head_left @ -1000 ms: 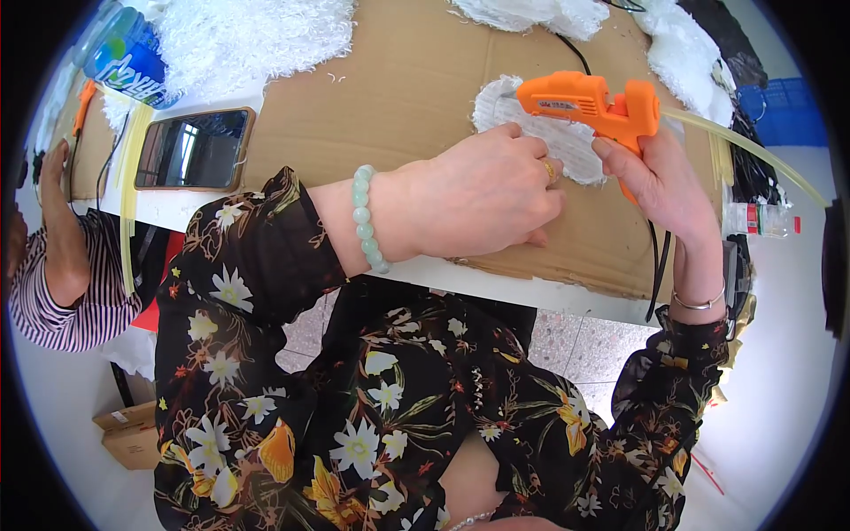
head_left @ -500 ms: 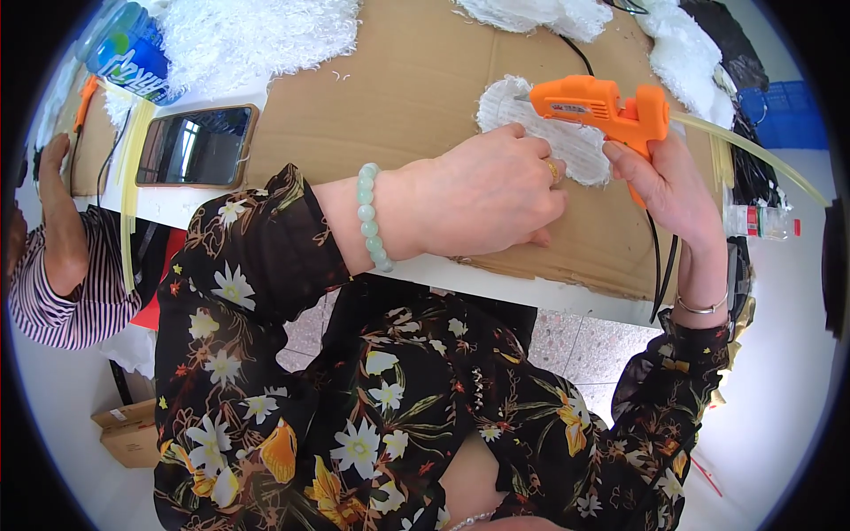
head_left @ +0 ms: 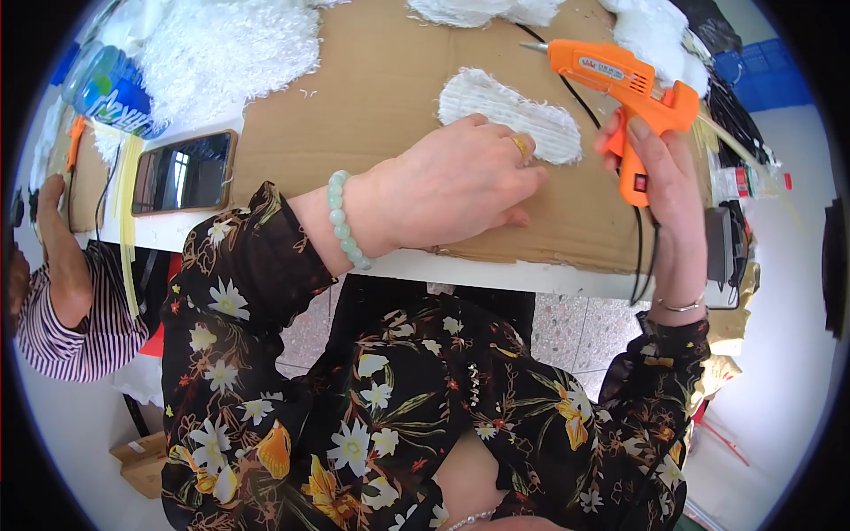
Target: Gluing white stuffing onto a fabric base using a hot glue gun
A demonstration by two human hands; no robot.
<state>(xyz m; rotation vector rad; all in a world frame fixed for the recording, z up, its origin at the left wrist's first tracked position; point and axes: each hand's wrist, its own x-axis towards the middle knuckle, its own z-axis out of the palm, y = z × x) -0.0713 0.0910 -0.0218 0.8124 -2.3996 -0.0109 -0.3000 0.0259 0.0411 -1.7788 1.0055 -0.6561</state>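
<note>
My right hand is wrapped around the handle of an orange hot glue gun, whose metal nozzle points to the far left. The gun is raised to the right of a white, ribbed fabric pad with frayed edges. A pale glue stick juts from its rear. On the near side of the pad, my left hand rests with its fingers curled under. Its knuckles overlap the pad's near edge, and whatever the fingers hold, if anything, is hidden.
A cardboard sheet covers the table. White shredded fibre, a phone and a blue-labelled bottle are at left. Black cable hangs at the front edge. A co-worker in a striped top sits far left.
My right hand has lifted the glue gun away from the pad and tilted it, so the nozzle is now beyond the pad's far edge. My left hand stays beside the pad.
</note>
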